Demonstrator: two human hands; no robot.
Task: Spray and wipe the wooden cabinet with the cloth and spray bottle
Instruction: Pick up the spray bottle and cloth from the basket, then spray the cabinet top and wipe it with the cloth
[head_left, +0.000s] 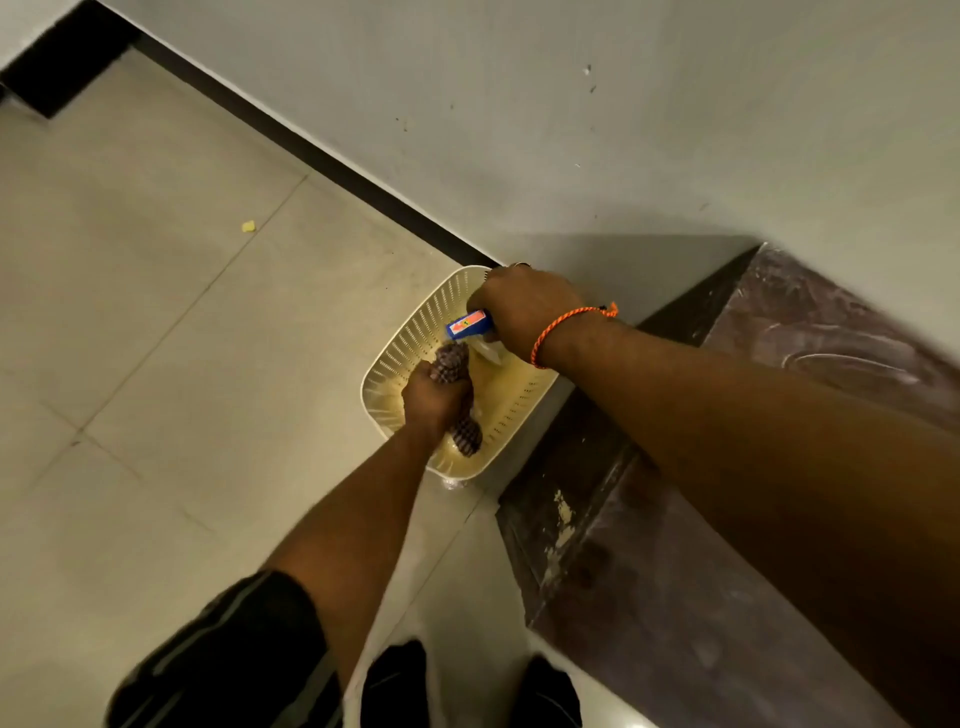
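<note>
My left hand (435, 399) is closed around a bunched, dark checked cloth (466, 434), inside a cream slotted plastic basket (410, 338) that stands on the floor. My right hand (524, 306), with an orange cord at the wrist, grips the top of a spray bottle (470, 324) whose blue head with a red label points left over the basket. The bottle's clear body is mostly hidden under that hand. The dark wooden cabinet (810, 332) stands to the right against the wall, its top streaked with pale smears.
The basket sits in the corner between the cabinet's side and the grey wall with its black skirting (311, 150). Beige floor tiles (156, 312) spread to the left, with a small yellow scrap (249, 226) on them. My dark shorts and black shoes (395, 686) are at the bottom.
</note>
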